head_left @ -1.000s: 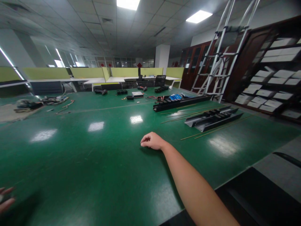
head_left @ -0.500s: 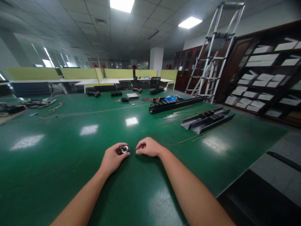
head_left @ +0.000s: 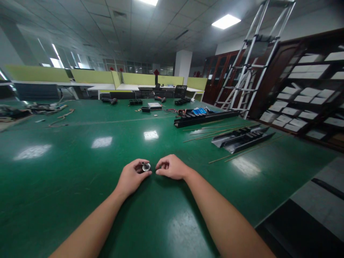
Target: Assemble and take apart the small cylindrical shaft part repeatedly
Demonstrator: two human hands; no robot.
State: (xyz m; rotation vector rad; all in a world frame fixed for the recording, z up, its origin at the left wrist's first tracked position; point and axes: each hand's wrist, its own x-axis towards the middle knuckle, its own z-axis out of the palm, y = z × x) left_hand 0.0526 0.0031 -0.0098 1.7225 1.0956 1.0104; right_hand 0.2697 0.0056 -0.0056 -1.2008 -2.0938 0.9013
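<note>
My left hand point(head_left: 134, 177) is closed around a small round metal part point(head_left: 146, 167) with a dark edge and a short stub on its face. Thumb and fingers grip it at the sides, so much of it is hidden. Just to the right, my right hand point(head_left: 172, 167) hovers low over the green tabletop point(head_left: 129, 222), with its fingers curled and the thumb close to the index finger. Whatever it may pinch is too small to make out. A narrow gap separates this hand from the metal part.
Black metal channels point(head_left: 236, 145) and thin rods point(head_left: 199, 139) lie at the right. Further back are a blue item point(head_left: 199, 111), a small white box point(head_left: 154, 106) and black parts point(head_left: 135, 102). Cables point(head_left: 63, 114) lie at the left. A ladder point(head_left: 248, 64) stands beyond the table.
The metal part in my left hand has turned, its stub now pointing more upward. Both hands stay close together, with the left slightly nearer to the right. The camera view has shifted a little.
</note>
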